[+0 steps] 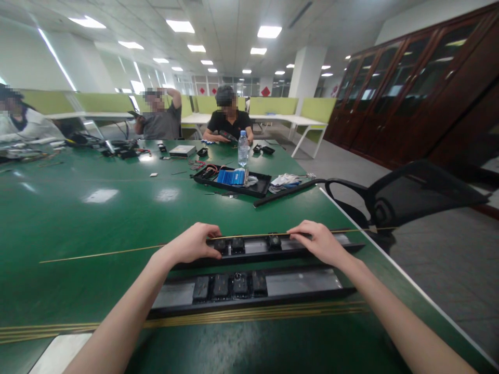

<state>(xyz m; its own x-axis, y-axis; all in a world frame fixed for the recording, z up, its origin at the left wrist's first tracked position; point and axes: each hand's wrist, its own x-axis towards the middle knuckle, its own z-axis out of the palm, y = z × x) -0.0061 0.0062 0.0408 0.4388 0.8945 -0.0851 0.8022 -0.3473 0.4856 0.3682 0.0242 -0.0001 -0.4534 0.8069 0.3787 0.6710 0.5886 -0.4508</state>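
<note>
Both arms are reaching in from the bottom of the frame, and the action is centring on a thin golden rod that is running almost from far left to right of centre, lying along the back side of the farther black channel. The left hand is arching over that channel's left part, its thumb and fingers standing apart around the leftmost block; whether they are gripping anything, I cannot tell. The right hand is meeting the rod toward the channel's right part, thumb and forefinger pinching on it. Two more dark blocks are sitting in this channel between the hands. Just below, the nearer channel is lying roughly parallel, four black blocks lining up inside it, and a bundle of similar rods is stretching along its near side. Farther up the green counter, a black tray is carrying a blue object, with white gloves lying beside it and a clear bottle standing behind. A co-worker in black is sitting at upper centre, two more people are sitting at upper left, and a dark chair is standing at right.
</note>
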